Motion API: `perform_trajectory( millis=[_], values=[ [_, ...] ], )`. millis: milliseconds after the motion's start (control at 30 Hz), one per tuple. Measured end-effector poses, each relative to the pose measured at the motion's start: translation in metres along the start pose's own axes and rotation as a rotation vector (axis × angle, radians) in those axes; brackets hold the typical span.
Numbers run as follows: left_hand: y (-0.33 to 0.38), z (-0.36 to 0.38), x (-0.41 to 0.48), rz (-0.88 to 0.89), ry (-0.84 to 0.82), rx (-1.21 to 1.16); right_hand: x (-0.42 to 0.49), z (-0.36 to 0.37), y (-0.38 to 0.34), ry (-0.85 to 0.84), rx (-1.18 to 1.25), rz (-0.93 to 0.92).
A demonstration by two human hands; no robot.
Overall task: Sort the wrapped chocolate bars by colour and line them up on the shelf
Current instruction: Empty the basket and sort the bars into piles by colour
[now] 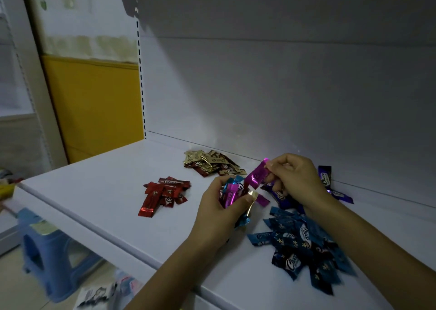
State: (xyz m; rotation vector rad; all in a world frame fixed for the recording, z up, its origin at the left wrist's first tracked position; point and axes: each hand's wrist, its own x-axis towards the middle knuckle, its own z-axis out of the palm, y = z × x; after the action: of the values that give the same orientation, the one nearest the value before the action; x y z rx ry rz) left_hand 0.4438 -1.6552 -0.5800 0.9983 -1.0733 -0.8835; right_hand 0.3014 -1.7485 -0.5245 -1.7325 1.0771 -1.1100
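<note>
Right hand [295, 180]: my fingers pinch one end of a magenta bar [257, 176], held above the shelf [106, 191].
Left hand [219, 210]: curled round a mixed bunch of bars [232, 191] (magenta, blue, one gold), just beside the magenta bar.
Purple pile [282, 196]: on the shelf under my right hand.
Blue pile [304, 246]: beside my right forearm.
Red pile [162, 195]: left of my hands, apart.
Gold pile [212, 163]: behind the red pile, near the back panel.
Blue stool [47, 250]: on the floor below.
</note>
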Motion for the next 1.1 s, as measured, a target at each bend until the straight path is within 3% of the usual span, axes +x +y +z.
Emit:
perform_trajectory(
  millis=[133, 300, 367, 533, 600, 733, 900, 1100],
  values=[
    [0.012, -0.029, 0.006, 0.084, -0.025, 0.34, -0.001, 0.002, 0.007, -0.147, -0.06, 0.102],
    [0.009, -0.053, 0.006, 0.036, 0.046, 0.35, -0.002, 0.01, 0.011, -0.221, -0.093, 0.123],
    [0.008, -0.053, 0.005, 0.058, 0.054, 0.311, 0.0, 0.009, 0.013, -0.171, -0.252, 0.031],
    [0.008, -0.054, 0.004, 0.082, 0.066, 0.244, -0.008, 0.009, 0.02, -0.216, -0.957, -0.212],
    [0.008, -0.054, 0.004, 0.093, 0.054, 0.255, -0.008, 0.01, 0.022, -0.254, -1.071, -0.26],
    [0.008, -0.054, 0.005, 0.105, 0.048, 0.262, -0.008, 0.014, 0.014, -0.333, -0.642, -0.137],
    [0.004, -0.054, 0.002, 0.146, 0.042, 0.416, -0.02, 0.028, -0.005, -0.333, -0.322, -0.221],
    [0.003, -0.052, 0.002, 0.265, -0.014, 0.588, -0.038, 0.051, -0.019, -0.262, -0.365, -0.359]
  ],
)
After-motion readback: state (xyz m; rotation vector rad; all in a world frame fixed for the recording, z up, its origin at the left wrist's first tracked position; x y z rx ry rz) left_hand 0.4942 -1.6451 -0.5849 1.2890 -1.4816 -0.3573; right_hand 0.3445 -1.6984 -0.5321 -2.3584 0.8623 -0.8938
